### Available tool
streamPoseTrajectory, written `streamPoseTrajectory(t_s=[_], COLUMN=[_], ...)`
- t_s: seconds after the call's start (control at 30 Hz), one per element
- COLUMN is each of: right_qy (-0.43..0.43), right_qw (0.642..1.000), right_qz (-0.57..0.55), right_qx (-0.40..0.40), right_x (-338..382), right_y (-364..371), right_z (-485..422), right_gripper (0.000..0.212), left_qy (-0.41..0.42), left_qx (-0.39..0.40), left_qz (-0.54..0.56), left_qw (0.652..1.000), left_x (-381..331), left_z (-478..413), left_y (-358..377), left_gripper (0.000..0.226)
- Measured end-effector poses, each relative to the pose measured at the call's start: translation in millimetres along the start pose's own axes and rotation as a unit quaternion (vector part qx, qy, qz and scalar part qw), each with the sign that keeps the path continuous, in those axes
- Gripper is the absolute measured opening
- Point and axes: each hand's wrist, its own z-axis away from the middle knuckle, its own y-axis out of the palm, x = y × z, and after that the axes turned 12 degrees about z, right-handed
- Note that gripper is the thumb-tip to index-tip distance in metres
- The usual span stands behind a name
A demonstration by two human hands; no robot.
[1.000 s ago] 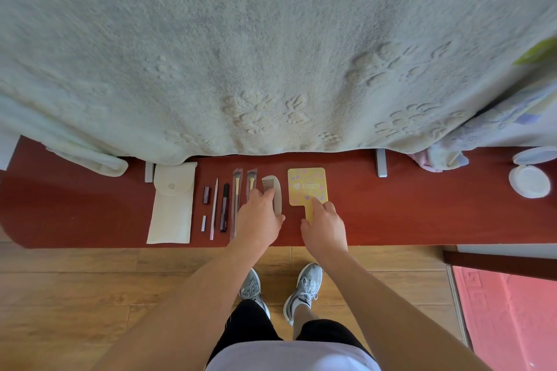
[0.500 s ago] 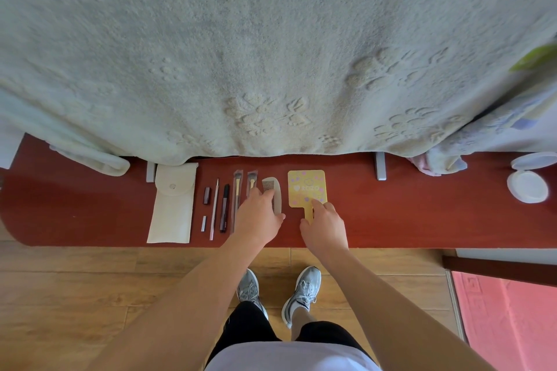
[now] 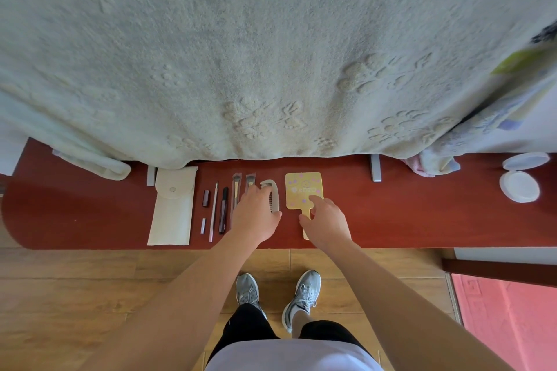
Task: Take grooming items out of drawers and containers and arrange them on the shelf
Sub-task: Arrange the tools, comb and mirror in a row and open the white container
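Left hand point(image 3: 256, 215) covers part of comb point(image 3: 273, 193), grip indiscernible; right hand point(image 3: 328, 221), fingers relaxed, partly hides handle of mirror point(image 3: 303, 188).

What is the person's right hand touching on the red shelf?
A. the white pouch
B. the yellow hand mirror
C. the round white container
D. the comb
B: the right hand has its forefinger on the yellow hand mirror, while the comb lies at the left hand.
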Motion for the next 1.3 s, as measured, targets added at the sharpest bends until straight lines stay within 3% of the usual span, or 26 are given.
streamPoseTrajectory(t_s=[0.3, 0.73, 1.07, 1.3], right_qy=[-0.058, -0.090, -0.084, -0.069], right_qw=[0.995, 0.971, 0.967, 0.961], right_qz=[0.073, 0.206, 0.192, 0.189], right_qx=[-0.034, -0.084, -0.148, -0.189], right_x=[0, 34, 86, 105], right_y=[-26, -73, -86, -81], right_z=[3, 27, 70, 99], right_gripper=[0.052, 0.050, 0.046, 0.045], left_qy=[0.051, 0.107, 0.165, 0.207], left_qx=[-0.040, -0.036, -0.008, -0.029], left_qz=[-0.017, -0.091, -0.108, -0.121], left_qw=[0.998, 0.989, 0.980, 0.970], left_x=[-8, -1, 15, 20], left_z=[8, 20, 38, 50], left_y=[-15, -75, -133, -156], left_gripper=[0.045, 0.048, 0.046, 0.041])
